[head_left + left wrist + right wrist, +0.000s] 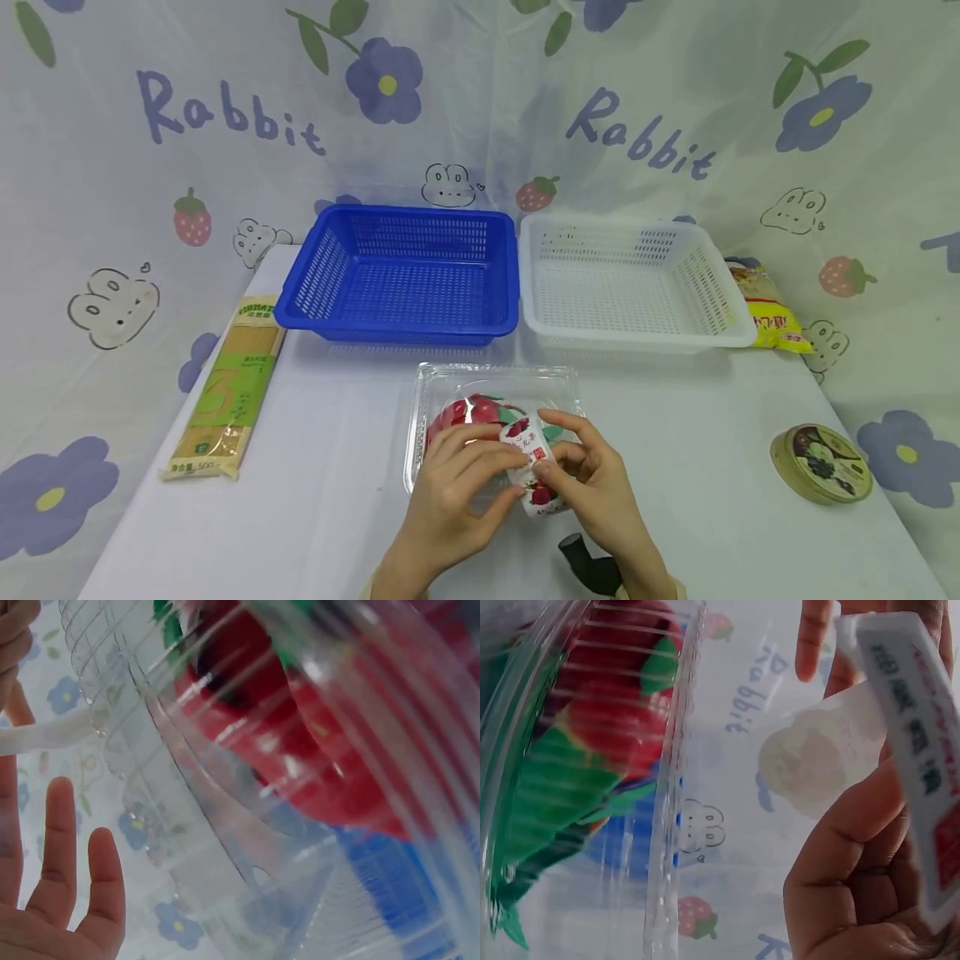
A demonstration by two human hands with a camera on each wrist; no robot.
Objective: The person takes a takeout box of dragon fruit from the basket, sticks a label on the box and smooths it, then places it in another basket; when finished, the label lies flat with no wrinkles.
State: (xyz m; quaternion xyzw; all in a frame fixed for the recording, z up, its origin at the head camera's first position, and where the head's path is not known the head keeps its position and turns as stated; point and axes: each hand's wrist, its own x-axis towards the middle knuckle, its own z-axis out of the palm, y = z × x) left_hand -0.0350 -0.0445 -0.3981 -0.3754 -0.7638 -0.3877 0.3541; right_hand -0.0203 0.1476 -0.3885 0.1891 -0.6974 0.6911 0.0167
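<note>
Holds a small white oblong packet [536, 442] printed in red, pinched in the right hand [596, 483] under the thumb. Could slip if tugged unevenly from the left edge, or bend if squeezed too hard. Lies tilted between both hands, touching the left hand [453, 492] at its fingertips; cannot tell whether pinched there. Shows a pale translucent strip [810, 761] beside the grip. Has, just beyond, a clear ribbed plastic box [411, 450] showing red and green; farther off, a blue perforated plastic basket [405, 330] and a white perforated plastic basket [637, 335].
</note>
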